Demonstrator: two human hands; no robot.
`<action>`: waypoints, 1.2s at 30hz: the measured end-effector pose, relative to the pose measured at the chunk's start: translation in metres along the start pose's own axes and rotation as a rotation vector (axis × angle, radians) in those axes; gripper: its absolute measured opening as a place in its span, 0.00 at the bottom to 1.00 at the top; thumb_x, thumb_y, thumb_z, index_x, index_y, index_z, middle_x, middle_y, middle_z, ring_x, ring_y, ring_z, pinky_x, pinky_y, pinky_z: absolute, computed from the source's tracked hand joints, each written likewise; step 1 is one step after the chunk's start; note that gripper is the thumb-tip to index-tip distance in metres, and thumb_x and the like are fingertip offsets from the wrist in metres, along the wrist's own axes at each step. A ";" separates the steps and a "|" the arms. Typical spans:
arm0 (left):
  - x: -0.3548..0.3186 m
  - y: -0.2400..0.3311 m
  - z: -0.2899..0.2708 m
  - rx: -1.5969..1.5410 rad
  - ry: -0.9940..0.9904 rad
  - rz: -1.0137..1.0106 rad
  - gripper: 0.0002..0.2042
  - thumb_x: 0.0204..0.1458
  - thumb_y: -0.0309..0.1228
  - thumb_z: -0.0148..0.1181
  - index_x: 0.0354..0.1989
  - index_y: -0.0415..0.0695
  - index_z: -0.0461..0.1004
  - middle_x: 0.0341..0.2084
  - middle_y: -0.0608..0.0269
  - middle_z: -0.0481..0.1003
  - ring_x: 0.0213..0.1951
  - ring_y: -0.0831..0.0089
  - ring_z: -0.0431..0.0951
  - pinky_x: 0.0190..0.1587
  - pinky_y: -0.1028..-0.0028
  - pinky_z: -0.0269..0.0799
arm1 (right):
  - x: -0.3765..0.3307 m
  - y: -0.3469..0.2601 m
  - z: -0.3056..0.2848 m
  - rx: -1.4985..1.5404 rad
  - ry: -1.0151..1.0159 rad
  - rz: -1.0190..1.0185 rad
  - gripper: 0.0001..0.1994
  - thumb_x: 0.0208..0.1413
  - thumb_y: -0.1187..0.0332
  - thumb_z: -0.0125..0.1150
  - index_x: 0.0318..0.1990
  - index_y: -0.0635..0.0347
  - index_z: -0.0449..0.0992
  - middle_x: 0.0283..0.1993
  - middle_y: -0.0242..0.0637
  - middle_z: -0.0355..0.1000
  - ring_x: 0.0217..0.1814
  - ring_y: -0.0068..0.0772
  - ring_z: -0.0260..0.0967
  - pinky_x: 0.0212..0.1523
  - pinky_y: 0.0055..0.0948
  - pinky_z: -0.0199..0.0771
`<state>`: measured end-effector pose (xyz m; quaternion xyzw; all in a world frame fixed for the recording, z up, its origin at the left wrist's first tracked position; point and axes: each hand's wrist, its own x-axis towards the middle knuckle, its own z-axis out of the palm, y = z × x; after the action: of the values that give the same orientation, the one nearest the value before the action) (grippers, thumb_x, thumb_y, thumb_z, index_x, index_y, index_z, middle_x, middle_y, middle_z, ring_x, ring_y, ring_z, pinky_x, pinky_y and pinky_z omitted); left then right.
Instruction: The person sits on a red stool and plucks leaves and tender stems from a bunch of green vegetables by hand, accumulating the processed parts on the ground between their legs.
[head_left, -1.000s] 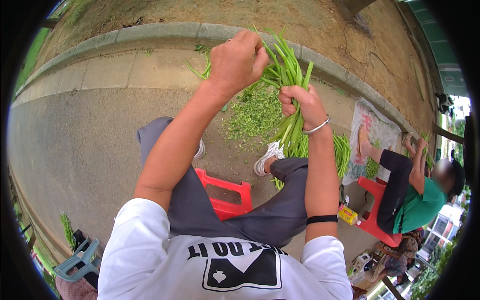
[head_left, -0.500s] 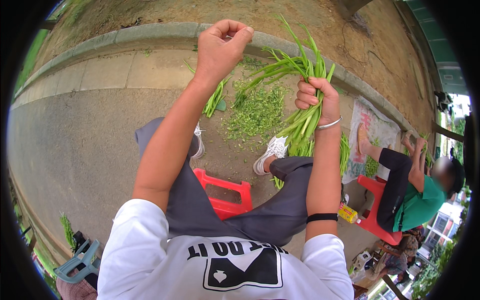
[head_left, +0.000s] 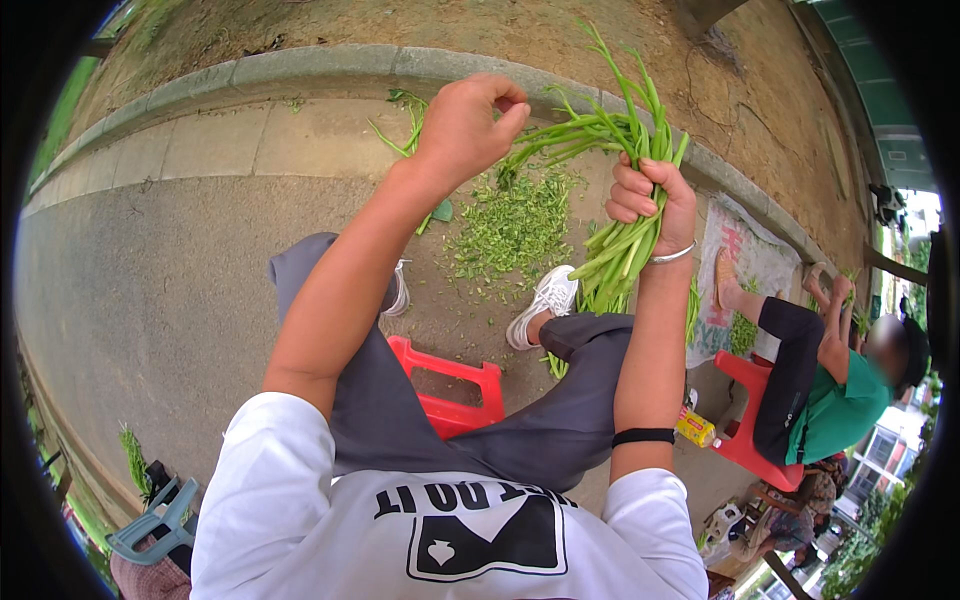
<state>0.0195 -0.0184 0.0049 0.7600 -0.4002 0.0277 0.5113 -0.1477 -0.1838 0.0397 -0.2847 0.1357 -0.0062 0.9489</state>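
Observation:
My right hand (head_left: 655, 205) is closed around a bunch of long green vegetable stems (head_left: 610, 255), gripped near the middle. Thin tips fan up and to the left above the fist, and the thicker ends hang below it. Left of the bunch's upper part, my left hand (head_left: 468, 130) is raised with thumb and fingertips pinched together. Whatever the pinch holds, if anything, is too small to make out. On the pavement below both hands spreads a heap of short snapped green pieces (head_left: 515, 225). More whole stems (head_left: 405, 142) lie on the ground, partly hidden behind my left hand and forearm.
A concrete curb (head_left: 300, 65) crosses ahead, with bare soil beyond. Between my legs shows a red plastic stool (head_left: 455, 400). To the right are a yellow-labelled bottle (head_left: 697, 428), a pale plastic sheet (head_left: 745, 245) and a seated person (head_left: 840, 400) in green. A blue-grey chair (head_left: 150, 535) stands lower left.
My left hand has come down and to the right, nearer the bunch, still pinched. My right hand has shifted slightly right with the stems.

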 end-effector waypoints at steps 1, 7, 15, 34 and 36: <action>0.001 0.002 0.001 -0.007 0.066 0.049 0.06 0.44 0.29 0.60 0.30 0.41 0.75 0.22 0.65 0.72 0.16 0.81 0.65 0.20 0.80 0.62 | -0.001 0.000 0.000 -0.007 0.000 0.002 0.09 0.52 0.68 0.46 0.36 0.65 0.66 0.20 0.24 0.58 0.15 0.14 0.52 0.19 0.20 0.53; 0.001 0.030 -0.012 -0.035 0.148 0.156 0.09 0.40 0.27 0.61 0.32 0.47 0.74 0.25 0.64 0.72 0.22 0.70 0.74 0.23 0.76 0.68 | -0.003 -0.001 -0.001 -0.046 0.037 0.006 0.07 0.52 0.69 0.46 0.33 0.63 0.65 0.20 0.25 0.57 0.15 0.14 0.51 0.19 0.19 0.52; 0.000 0.021 -0.003 0.012 0.220 0.374 0.07 0.41 0.23 0.62 0.30 0.45 0.75 0.22 0.69 0.71 0.14 0.83 0.64 0.16 0.82 0.60 | 0.000 0.004 0.004 -0.081 0.063 0.026 0.08 0.53 0.69 0.45 0.36 0.64 0.65 0.20 0.24 0.58 0.14 0.14 0.51 0.19 0.19 0.53; 0.002 0.032 -0.006 -0.842 0.029 -0.465 0.03 0.43 0.26 0.57 0.24 0.40 0.74 0.16 0.70 0.69 0.14 0.86 0.62 0.16 0.83 0.57 | 0.006 0.010 0.008 -0.057 -0.002 0.045 0.08 0.53 0.69 0.46 0.36 0.65 0.66 0.20 0.24 0.58 0.14 0.14 0.51 0.19 0.19 0.52; 0.005 0.026 -0.014 -0.972 0.043 -0.535 0.03 0.43 0.26 0.57 0.25 0.40 0.74 0.17 0.69 0.70 0.13 0.85 0.62 0.15 0.83 0.56 | 0.005 0.008 0.005 0.018 -0.019 0.032 0.09 0.53 0.69 0.45 0.36 0.65 0.66 0.20 0.24 0.58 0.14 0.14 0.51 0.19 0.20 0.53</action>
<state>0.0114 -0.0143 0.0332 0.5112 -0.1493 -0.2753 0.8004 -0.1427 -0.1748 0.0379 -0.2739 0.1310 0.0105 0.9527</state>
